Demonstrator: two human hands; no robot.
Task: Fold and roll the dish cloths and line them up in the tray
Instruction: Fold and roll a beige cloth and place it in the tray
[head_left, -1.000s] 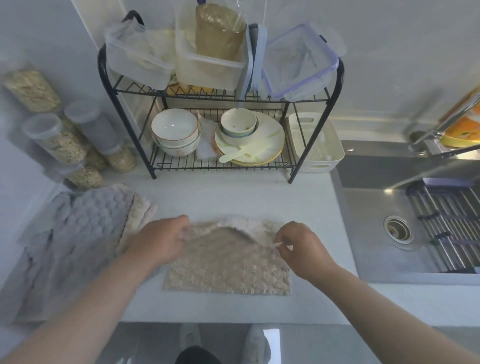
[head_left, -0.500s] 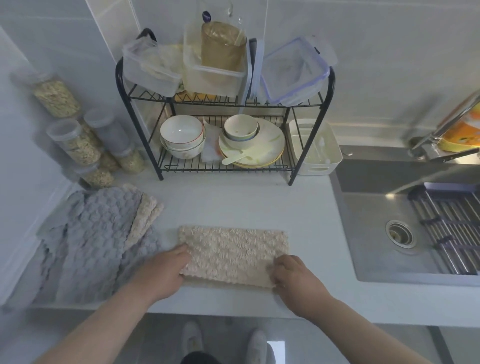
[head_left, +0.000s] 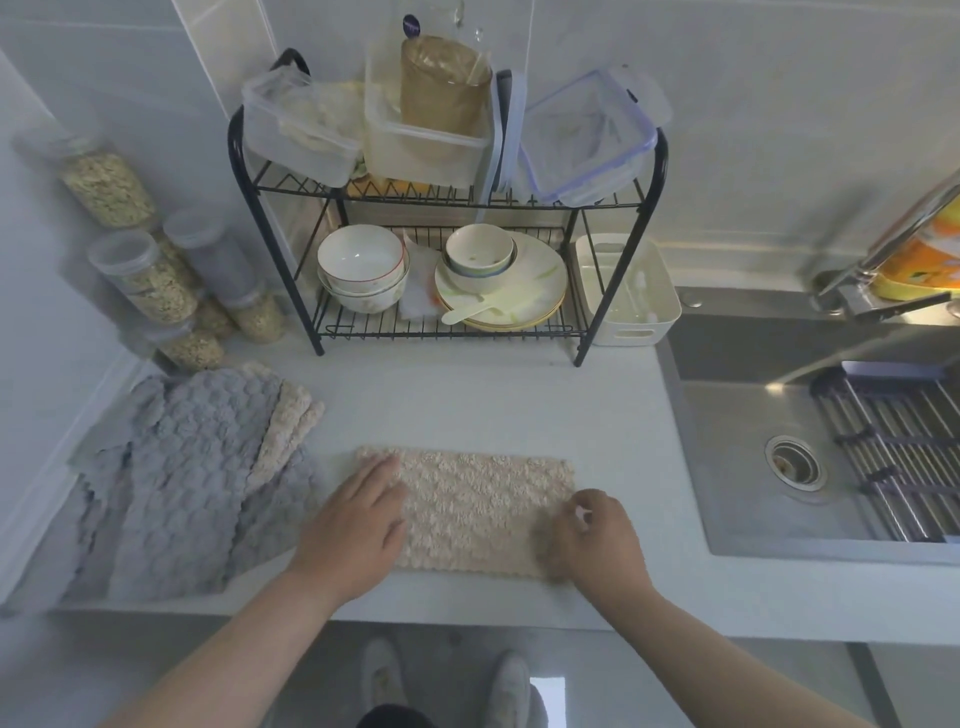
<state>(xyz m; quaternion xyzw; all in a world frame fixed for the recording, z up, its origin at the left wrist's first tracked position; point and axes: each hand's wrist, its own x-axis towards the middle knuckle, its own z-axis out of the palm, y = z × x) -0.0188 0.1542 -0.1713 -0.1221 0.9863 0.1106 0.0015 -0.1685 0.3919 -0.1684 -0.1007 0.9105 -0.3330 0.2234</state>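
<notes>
A beige dish cloth (head_left: 478, 506), folded in half into a wide rectangle, lies flat on the white counter near its front edge. My left hand (head_left: 356, 525) rests flat on the cloth's left end, fingers stretched out. My right hand (head_left: 597, 538) is at the cloth's right end with fingers curled, pinching the edge. A pile of grey dish cloths (head_left: 176, 478) with a beige one (head_left: 288, 426) tucked in lies at the left. The white tray (head_left: 628, 291) stands beside the rack, holding no cloths.
A black wire rack (head_left: 447, 208) with bowls, plates and plastic boxes stands at the back. Jars of grain (head_left: 156, 275) line the left wall. The steel sink (head_left: 810, 447) with its drain rack and tap is on the right.
The far half of the beige cloth was brought over toward me, making a half-size rectangle. My left hand then went flat on its left end; my right moved onto the right edge.
</notes>
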